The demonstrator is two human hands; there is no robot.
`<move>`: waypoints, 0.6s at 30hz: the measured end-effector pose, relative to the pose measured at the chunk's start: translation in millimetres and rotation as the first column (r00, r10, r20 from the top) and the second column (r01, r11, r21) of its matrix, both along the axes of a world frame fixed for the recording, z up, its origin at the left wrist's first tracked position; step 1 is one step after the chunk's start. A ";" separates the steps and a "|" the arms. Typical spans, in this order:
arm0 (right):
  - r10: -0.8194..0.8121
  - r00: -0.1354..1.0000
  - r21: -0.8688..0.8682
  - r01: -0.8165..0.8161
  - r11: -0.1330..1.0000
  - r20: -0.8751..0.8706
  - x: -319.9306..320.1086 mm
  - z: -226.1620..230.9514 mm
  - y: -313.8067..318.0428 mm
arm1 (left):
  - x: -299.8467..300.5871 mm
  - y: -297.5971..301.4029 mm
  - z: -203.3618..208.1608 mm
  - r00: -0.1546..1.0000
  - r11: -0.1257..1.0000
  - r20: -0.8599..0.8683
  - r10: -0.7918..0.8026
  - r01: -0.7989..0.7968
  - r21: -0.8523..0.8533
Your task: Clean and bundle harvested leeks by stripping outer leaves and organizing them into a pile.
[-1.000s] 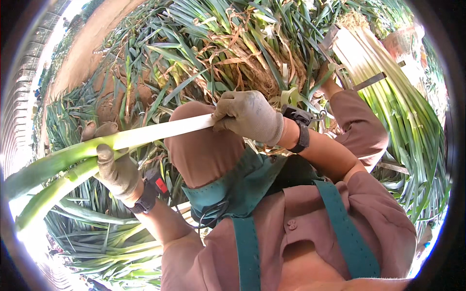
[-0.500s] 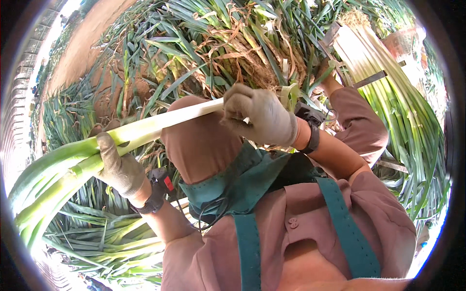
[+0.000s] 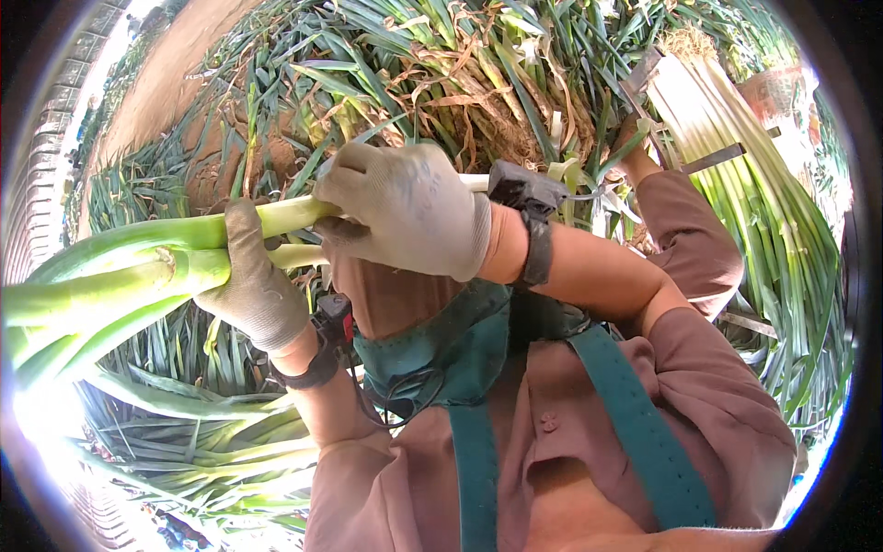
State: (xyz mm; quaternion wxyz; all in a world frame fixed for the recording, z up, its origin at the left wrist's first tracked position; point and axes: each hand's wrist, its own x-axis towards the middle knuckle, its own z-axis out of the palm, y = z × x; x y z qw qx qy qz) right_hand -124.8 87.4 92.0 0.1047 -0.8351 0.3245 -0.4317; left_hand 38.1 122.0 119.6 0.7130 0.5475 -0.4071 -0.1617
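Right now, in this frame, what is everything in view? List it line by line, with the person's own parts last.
leek stalks in hand: two or so, pale white to green, across the left, gripped by both hands
untrimmed leek pile: many, green with dry brown leaves, top centre
trimmed leek bundle: many, white to green, upper right
cut leaves: many, green, lower left
bare soil: one strip, brown, upper left
left hand: one, grey glove, black wrist device, around the stalks
right hand: one, grey glove, black wrist device, gripping the stalks
apron straps: two, teal, over a brown shirt
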 end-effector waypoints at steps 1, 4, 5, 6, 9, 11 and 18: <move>0.012 0.999 0.020 -0.011 1.000 -0.042 -0.6 4.5 -1.8 | 0.2 -0.4 -0.7 1.000 1.000 0.012 0.014 -0.014 -0.006; 0.000 0.954 0.050 0.016 0.999 -0.301 -5.4 16.6 -3.3 | -0.8 -0.5 -2.7 1.000 1.000 -0.008 -0.011 0.011 0.003; -0.020 0.936 0.040 0.036 0.999 -0.352 -3.6 21.6 -0.3 | -0.7 1.2 -2.2 1.000 1.000 0.006 -0.007 0.007 0.006; -0.039 0.914 0.029 0.055 0.998 -0.403 -0.7 26.5 4.4 | -0.9 2.8 -1.6 1.000 1.000 0.020 -0.004 0.004 0.010; -0.100 0.891 -0.038 0.092 0.995 -0.444 0.3 24.1 6.6 | -7.2 3.2 -0.4 1.000 1.000 0.023 0.008 -0.008 -0.002; -0.124 0.915 -0.036 0.119 0.992 -0.385 -1.7 19.9 4.7 | -6.2 3.7 -1.1 0.999 1.000 0.030 -0.012 0.012 0.001; -0.011 0.995 0.146 -0.003 0.989 0.095 -36.9 -6.0 -20.2 | 2.0 10.9 -7.3 0.998 1.000 0.057 -0.004 0.003 0.028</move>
